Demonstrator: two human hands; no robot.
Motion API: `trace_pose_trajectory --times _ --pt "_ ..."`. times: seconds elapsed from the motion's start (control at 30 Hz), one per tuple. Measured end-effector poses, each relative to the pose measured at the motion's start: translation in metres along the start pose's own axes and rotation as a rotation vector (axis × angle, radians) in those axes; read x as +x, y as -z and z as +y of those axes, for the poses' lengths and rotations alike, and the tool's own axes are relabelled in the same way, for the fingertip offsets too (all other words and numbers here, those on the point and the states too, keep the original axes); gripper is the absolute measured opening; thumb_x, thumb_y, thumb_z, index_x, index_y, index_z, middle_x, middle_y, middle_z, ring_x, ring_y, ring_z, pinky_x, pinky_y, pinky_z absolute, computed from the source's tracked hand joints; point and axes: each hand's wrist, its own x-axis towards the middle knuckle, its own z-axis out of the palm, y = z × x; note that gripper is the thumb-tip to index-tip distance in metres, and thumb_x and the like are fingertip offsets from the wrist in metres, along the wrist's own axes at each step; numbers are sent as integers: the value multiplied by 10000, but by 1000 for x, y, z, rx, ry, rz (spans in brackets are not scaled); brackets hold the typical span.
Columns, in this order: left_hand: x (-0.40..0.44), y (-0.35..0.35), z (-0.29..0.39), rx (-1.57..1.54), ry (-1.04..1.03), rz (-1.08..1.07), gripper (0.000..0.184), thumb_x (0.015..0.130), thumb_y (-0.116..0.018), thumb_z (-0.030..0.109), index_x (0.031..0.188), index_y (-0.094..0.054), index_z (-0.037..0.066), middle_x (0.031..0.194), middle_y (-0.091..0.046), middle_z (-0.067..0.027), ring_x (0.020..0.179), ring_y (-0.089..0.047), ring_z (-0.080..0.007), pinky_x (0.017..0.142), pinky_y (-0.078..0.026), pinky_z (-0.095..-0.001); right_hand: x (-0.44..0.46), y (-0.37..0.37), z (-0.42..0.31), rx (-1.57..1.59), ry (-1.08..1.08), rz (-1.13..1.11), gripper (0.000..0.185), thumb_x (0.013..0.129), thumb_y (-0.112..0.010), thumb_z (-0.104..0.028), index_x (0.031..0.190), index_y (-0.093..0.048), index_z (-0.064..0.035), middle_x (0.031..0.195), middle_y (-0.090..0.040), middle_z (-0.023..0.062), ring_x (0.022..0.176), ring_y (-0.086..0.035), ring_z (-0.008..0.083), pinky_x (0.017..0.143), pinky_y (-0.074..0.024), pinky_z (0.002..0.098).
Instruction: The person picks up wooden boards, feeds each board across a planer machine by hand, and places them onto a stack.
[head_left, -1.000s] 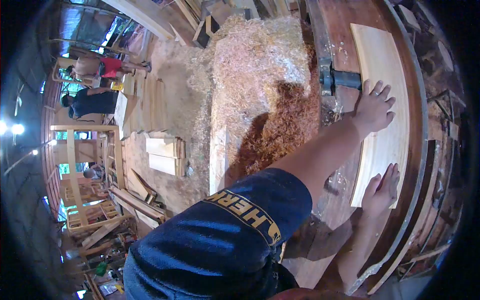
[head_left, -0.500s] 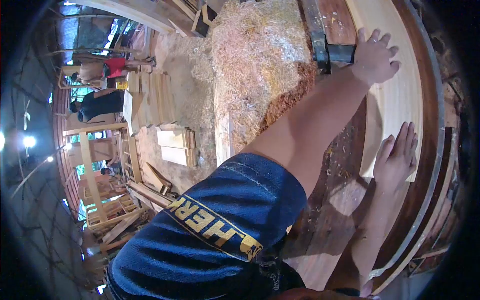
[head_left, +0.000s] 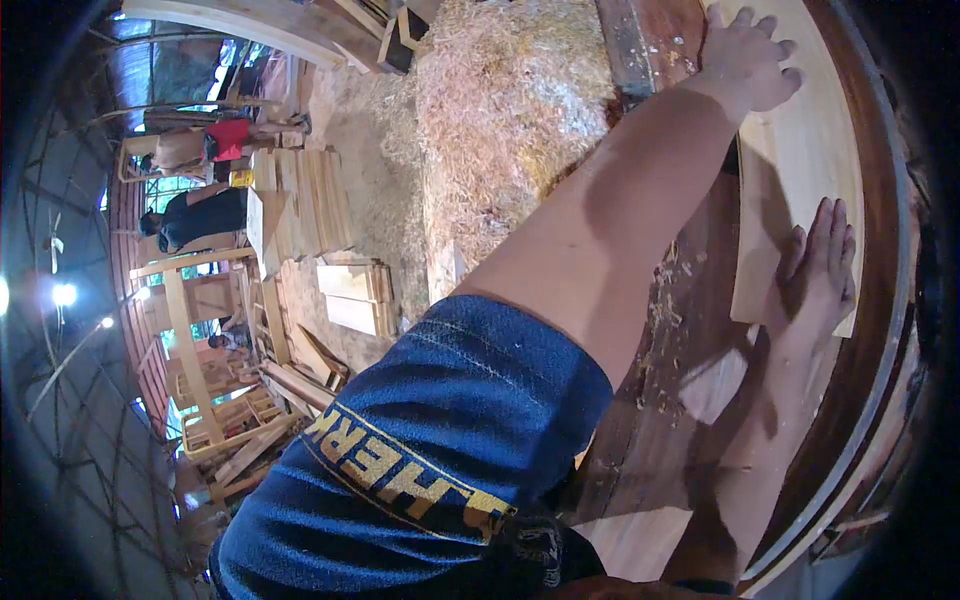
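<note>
A pale plank [head_left: 800, 165] lies on a dark brown wooden bench [head_left: 690, 300], along its curved-looking right side in this sideways view. My left hand [head_left: 752, 65] rests on the plank toward the top of the view, fingers spread. Nearer me, my right hand [head_left: 818, 275] lies flat over the plank's near end, fingers together and the thumb a little apart. Neither hand is wrapped round anything. My left arm, in a blue sleeve [head_left: 480, 380] with yellow lettering, crosses the view and hides part of the bench.
A big heap of wood shavings [head_left: 510, 110] lies left of the bench. Small wood offcuts [head_left: 715, 385] sit on the bench. Farther off are a board stack [head_left: 315, 205], boards on the ground [head_left: 350, 300], a wooden frame [head_left: 180, 320] and people, one in dark clothing [head_left: 205, 215].
The plank's near end and both my hands have shifted up the view, away from me. The dark metal block by my left wrist is now hidden behind my arm.
</note>
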Motion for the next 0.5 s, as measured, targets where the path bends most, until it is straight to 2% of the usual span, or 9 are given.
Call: trace_pose_trajectory --times 0.07,0.17,0.3,0.4,0.5 --pt "8 8 -5 -28 0 -17 534 999 -532 457 1441 -603 165 1552 -501 -139 1461 -415 -359 1186 -290 -619 13 -3 -7 -40 -9 -17 475 1049 -546 -294 1501 -542 -150 1556 -529 83 1401 -534 329 1070 -482 455" --pt "16 12 -13 -66 -1 -44 526 1011 -542 425 1444 -595 131 1548 -502 -151 1460 -418 -368 1185 -304 -615 28 -24 -2 110 43 35 474 1067 -513 -321 1516 -526 -168 1577 -502 87 1427 -501 343 1096 -457 489" --pt "31 12 -28 -120 16 -54 543 999 -566 434 1432 -602 108 1544 -503 -150 1444 -420 -415 1133 -375 -645 43 -30 -6 103 23 -33 457 1100 -430 -373 1534 -508 -256 1629 -432 74 1484 -425 336 1133 -406 537" --pt "22 30 -21 -56 65 12 546 985 -581 445 1414 -618 109 1535 -507 -158 1423 -429 -449 1111 -419 -628 51 -32 -10 33 14 -44 451 1106 -414 -388 1535 -510 -285 1638 -420 63 1495 -409 329 1147 -378 553" --pt "42 10 -51 8 -54 42 499 998 -560 440 1383 -641 134 1486 -549 -172 1398 -460 -426 1117 -424 -577 59 -37 -13 39 9 -46 458 1099 -423 -396 1534 -511 -284 1631 -429 71 1494 -409 336 1151 -370 559"
